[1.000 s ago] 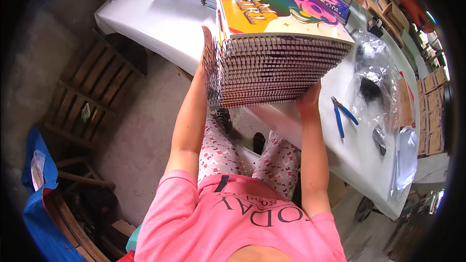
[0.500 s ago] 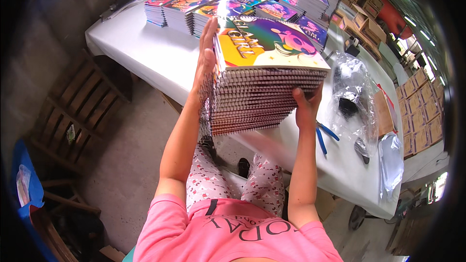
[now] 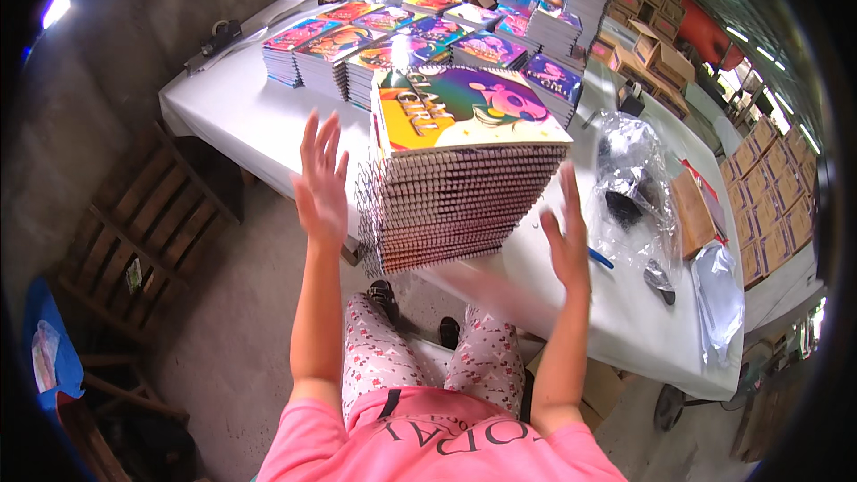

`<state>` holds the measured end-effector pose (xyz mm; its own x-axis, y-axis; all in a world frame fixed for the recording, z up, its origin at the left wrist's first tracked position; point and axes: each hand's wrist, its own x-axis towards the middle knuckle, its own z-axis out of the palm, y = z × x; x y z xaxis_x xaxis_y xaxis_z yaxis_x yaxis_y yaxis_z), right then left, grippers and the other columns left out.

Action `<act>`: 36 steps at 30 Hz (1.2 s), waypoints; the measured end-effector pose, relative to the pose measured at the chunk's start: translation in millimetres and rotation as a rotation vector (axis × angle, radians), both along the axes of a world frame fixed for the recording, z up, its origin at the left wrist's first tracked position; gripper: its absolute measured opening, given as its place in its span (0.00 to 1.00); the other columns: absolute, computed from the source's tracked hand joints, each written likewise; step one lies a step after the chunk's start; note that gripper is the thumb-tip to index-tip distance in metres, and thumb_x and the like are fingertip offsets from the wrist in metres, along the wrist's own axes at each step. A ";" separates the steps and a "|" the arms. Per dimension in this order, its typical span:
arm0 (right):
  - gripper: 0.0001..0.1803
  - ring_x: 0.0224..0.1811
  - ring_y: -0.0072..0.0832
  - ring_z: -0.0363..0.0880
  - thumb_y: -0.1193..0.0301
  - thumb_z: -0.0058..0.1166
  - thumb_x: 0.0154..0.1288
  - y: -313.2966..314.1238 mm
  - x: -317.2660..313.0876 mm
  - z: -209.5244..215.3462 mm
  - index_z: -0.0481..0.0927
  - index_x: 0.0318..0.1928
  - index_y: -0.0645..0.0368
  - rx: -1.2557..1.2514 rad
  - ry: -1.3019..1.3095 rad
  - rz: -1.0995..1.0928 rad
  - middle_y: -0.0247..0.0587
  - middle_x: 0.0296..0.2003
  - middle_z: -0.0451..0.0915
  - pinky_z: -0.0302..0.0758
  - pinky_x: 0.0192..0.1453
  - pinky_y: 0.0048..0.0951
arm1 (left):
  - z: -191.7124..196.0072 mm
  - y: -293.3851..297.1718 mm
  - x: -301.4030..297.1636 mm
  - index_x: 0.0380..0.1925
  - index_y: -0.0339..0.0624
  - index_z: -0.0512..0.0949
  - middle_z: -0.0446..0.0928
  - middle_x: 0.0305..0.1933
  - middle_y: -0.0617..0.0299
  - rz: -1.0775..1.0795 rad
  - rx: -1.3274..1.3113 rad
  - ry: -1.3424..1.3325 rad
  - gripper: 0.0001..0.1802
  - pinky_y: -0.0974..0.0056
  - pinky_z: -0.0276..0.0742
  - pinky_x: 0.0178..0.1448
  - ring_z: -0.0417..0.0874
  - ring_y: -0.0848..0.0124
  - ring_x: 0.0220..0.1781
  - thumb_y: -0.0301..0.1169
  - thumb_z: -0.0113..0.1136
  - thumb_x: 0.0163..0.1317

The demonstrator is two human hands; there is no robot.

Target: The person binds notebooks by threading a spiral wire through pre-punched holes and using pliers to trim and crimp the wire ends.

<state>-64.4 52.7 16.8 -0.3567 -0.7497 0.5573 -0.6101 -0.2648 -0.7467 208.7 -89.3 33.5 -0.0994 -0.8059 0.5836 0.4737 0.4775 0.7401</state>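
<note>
Left hand (image 3: 322, 192), right hand (image 3: 567, 241) were open, empty, beside notebook stack (image 3: 460, 205); a bump might've toppled it over the near edge of the table (image 3: 643, 339).

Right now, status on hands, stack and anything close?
Left fingers open, apart from spiral-bound stack. Right fingers open beside it, contact unclear. Stack at table edge. Blue handle near right hand.

Notebook stack (image 3: 464, 201) is blocking the middle. Left hand (image 3: 323, 180) is hovering apart from its left side; free room on the white table (image 3: 228, 120) is stretching beyond. Right hand (image 3: 566, 230) is hovering just beside its right side; pliers (image 3: 600, 258) and plastic bag (image 3: 632, 201) are crowding that way. Notebook piles (image 3: 335, 43) are walling off the far side.
</note>
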 end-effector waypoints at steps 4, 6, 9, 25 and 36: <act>0.40 0.69 0.43 0.51 0.56 0.57 0.58 81.8 -36.1 -12.9 0.56 0.66 0.56 0.586 0.226 -0.154 0.51 0.66 0.55 0.48 0.71 0.39 | -53.7 62.8 18.4 0.67 0.47 0.49 0.55 0.67 0.53 0.194 0.059 -0.198 0.60 0.52 0.50 0.68 0.54 0.58 0.70 0.63 0.65 0.38; 0.41 0.70 0.44 0.50 0.54 0.57 0.56 102.0 -49.8 -39.3 0.57 0.66 0.54 0.713 0.398 -0.296 0.49 0.67 0.53 0.47 0.71 0.42 | -79.4 88.6 16.9 0.65 0.45 0.54 0.59 0.64 0.54 0.187 0.259 -0.294 0.57 0.55 0.58 0.65 0.61 0.60 0.65 0.50 0.74 0.36; 0.41 0.70 0.42 0.48 0.50 0.58 0.54 113.2 -48.2 -50.0 0.60 0.65 0.53 0.839 0.553 -0.424 0.48 0.68 0.50 0.49 0.69 0.46 | -114.4 101.6 6.7 0.59 0.42 0.63 0.66 0.56 0.57 0.240 0.378 -0.383 0.48 0.60 0.69 0.56 0.70 0.66 0.56 0.39 0.78 0.35; 0.21 0.62 0.42 0.59 0.57 0.51 0.61 91.1 -63.8 -72.1 0.68 0.49 0.55 0.651 0.458 -0.542 0.42 0.50 0.67 0.46 0.67 0.58 | -131.0 81.3 -17.3 0.50 0.29 0.72 0.78 0.44 0.62 0.086 0.497 -0.103 0.31 0.71 0.75 0.49 0.78 0.75 0.42 0.19 0.70 0.42; 0.28 0.55 0.46 0.63 0.65 0.40 0.69 97.5 -47.0 -84.2 0.53 0.67 0.54 0.430 0.452 -0.546 0.53 0.55 0.65 0.59 0.61 0.40 | -127.8 85.0 -21.0 0.39 0.30 0.79 0.81 0.36 0.61 0.211 0.521 -0.132 0.17 0.73 0.74 0.43 0.77 0.78 0.35 0.18 0.67 0.47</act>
